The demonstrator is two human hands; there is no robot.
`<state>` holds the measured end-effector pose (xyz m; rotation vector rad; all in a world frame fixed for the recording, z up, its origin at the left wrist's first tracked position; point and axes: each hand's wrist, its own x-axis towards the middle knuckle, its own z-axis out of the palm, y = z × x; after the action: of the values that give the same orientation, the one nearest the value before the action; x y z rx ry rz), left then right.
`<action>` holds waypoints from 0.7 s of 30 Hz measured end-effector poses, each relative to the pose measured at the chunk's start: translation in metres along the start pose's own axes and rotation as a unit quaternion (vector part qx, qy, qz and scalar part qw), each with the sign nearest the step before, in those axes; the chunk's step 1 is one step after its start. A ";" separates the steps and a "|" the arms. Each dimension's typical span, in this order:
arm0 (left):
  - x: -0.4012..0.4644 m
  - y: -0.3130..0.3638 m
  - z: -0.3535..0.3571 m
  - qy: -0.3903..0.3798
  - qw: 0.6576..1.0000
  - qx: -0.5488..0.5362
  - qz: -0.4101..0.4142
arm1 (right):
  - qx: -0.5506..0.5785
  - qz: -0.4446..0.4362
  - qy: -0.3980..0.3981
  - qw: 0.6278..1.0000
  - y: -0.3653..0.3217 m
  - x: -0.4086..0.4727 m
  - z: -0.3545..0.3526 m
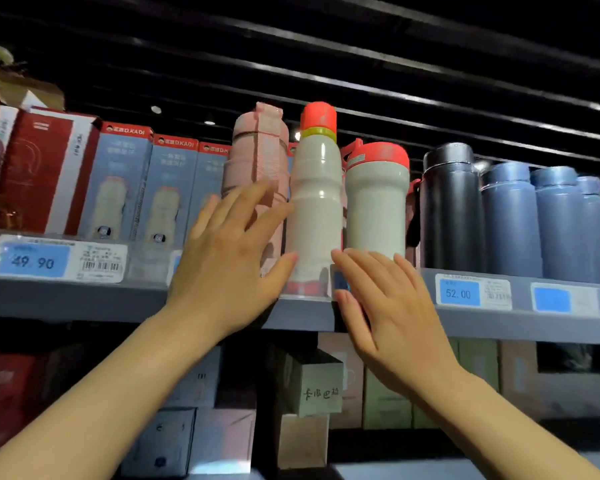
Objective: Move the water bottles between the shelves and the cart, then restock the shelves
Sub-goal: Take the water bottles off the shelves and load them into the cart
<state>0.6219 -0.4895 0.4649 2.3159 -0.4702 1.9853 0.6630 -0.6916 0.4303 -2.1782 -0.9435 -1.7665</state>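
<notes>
A tall cream bottle (315, 202) with a red cap and yellow ring stands upright at the front edge of the grey upper shelf (66, 299). My left hand (232, 251) is spread with straight fingers beside its left side, the thumb touching its base. My right hand (378, 299) is open with straight fingers just right of the bottle's base, over the shelf lip. A pink bottle (257, 150) stands behind my left hand. A shorter cream bottle (376, 199) with a red lid stands to the right.
A black bottle (451, 209) and several dark blue bottles (534, 220) fill the shelf's right part. Blue and red product boxes (125, 181) line its left. Price tags (459, 294) sit on the shelf lip. Boxes (317, 386) are stacked on the lower shelf.
</notes>
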 end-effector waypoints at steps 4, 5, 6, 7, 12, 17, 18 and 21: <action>-0.035 0.012 -0.027 0.035 0.999 -0.038 -0.010 | 0.017 0.048 -0.085 0.995 -0.008 -0.003 -0.029; -0.047 0.018 -0.039 0.046 0.998 -0.035 -0.014 | 0.024 0.054 -0.096 0.994 -0.012 -0.005 -0.038; -0.058 0.024 -0.051 0.051 0.998 -0.023 -0.014 | 0.032 0.056 -0.107 0.992 -0.018 -0.007 -0.048; -0.069 0.031 -0.064 0.047 0.999 -0.008 -0.010 | 0.042 0.055 -0.117 0.991 -0.025 -0.012 -0.058; -0.113 0.065 -0.119 -0.043 0.998 -0.007 -0.040 | 0.155 0.088 -0.182 0.967 -0.063 -0.059 -0.104; -0.145 0.091 -0.166 -0.104 0.992 0.005 -0.064 | 0.209 0.074 -0.232 0.947 -0.097 -0.107 -0.138; -0.151 0.095 -0.176 -0.099 0.992 -0.002 -0.080 | 0.210 0.068 -0.231 0.948 -0.103 -0.112 -0.144; -0.176 0.108 -0.210 -0.075 0.986 -0.035 -0.144 | 0.215 0.047 -0.242 0.945 -0.123 -0.117 -0.165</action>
<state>0.3704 -0.5081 0.3128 2.3448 -0.1930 1.6474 0.4473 -0.7213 0.3368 -2.3328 -1.1652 -0.8743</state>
